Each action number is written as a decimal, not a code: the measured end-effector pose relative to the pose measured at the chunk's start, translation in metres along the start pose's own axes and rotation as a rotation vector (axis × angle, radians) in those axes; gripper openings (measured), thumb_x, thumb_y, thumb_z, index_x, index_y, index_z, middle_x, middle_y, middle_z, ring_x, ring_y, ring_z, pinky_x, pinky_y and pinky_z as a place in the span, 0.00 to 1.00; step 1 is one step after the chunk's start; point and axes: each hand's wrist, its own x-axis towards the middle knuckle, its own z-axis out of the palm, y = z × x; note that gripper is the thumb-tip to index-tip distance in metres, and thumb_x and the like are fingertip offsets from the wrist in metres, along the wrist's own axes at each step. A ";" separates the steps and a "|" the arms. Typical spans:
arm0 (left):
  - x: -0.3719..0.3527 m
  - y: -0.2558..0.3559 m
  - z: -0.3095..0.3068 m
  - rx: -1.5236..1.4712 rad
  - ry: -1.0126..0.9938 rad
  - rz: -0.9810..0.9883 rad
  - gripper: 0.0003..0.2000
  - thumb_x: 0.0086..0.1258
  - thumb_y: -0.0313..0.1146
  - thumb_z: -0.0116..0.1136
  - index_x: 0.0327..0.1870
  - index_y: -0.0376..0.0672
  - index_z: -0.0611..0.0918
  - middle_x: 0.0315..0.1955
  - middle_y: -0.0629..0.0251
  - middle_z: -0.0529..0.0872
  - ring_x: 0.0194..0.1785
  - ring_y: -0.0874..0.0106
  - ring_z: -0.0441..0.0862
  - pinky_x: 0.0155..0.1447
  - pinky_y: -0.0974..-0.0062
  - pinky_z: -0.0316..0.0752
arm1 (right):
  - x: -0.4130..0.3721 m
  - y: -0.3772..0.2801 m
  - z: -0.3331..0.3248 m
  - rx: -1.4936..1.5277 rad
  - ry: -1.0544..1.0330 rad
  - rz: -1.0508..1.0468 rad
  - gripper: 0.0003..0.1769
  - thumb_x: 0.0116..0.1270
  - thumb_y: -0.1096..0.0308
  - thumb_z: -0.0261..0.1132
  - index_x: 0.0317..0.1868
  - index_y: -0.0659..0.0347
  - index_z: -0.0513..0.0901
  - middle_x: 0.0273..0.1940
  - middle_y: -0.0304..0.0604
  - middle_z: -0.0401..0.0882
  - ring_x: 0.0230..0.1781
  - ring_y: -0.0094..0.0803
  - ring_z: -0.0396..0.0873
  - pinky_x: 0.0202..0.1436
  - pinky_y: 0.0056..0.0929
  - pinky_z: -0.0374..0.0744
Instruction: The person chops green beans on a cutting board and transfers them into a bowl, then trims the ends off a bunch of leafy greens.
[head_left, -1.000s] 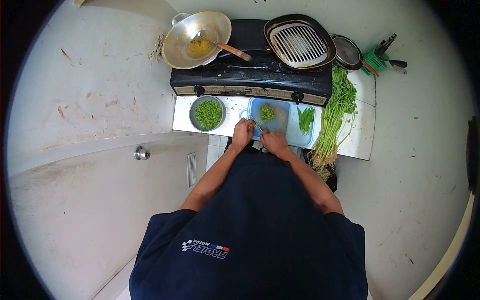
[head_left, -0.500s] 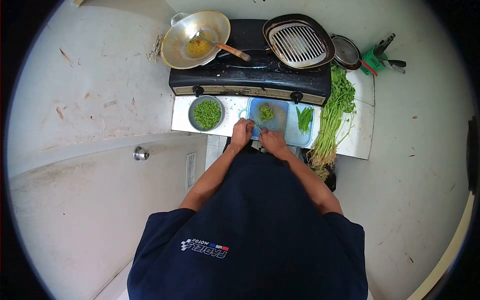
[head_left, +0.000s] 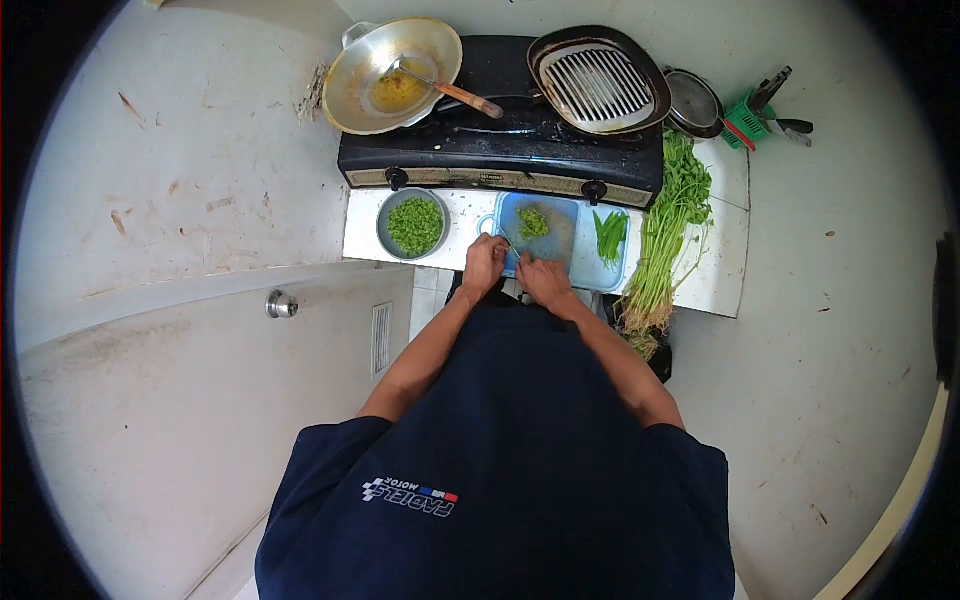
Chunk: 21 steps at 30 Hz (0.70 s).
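just beyond left hand (head_left: 485,262) (fingers bunched) | right hand (head_left: 544,280) (gripping knife (head_left: 512,246)) | chopped greens (head_left: 533,222) on board (head_left: 560,245)

A black stove (head_left: 490,148) with two knobs (head_left: 397,179) on its front stands at the back of the view. A wok (head_left: 352,95) sits at its left end, yellowish oil (head_left: 398,92) in the bottom and a wooden-handled spatula (head_left: 468,100) leaning over the rim. At the right end lies a ridged grill pan (head_left: 655,112). Just beside it are a round pan (head_left: 693,102) and a green basket (head_left: 741,120) holding dark-handled utensils (head_left: 768,90). A round doorknob (head_left: 281,304) and slatted vent (head_left: 381,338) show at left.
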 end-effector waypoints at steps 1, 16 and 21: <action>0.000 0.000 0.000 -0.006 0.004 -0.004 0.08 0.60 0.14 0.63 0.36 0.37 0.87 0.29 0.53 0.81 0.30 0.58 0.82 0.36 0.64 0.78 | -0.001 -0.001 -0.001 0.005 -0.003 0.003 0.19 0.80 0.57 0.53 0.48 0.67 0.78 0.27 0.60 0.86 0.29 0.56 0.88 0.38 0.53 0.85; -0.001 -0.005 0.003 -0.024 0.012 -0.019 0.06 0.62 0.16 0.63 0.37 0.36 0.87 0.29 0.53 0.81 0.30 0.57 0.82 0.36 0.64 0.78 | -0.005 -0.003 0.000 -0.089 0.028 -0.001 0.12 0.74 0.64 0.58 0.40 0.65 0.81 0.29 0.54 0.89 0.32 0.47 0.91 0.35 0.44 0.88; -0.002 -0.006 0.005 -0.010 0.009 -0.003 0.05 0.63 0.17 0.63 0.37 0.36 0.86 0.30 0.52 0.81 0.31 0.56 0.83 0.37 0.63 0.79 | 0.004 -0.005 -0.002 -0.083 0.031 -0.014 0.12 0.74 0.65 0.57 0.40 0.66 0.82 0.28 0.56 0.89 0.31 0.48 0.91 0.35 0.44 0.88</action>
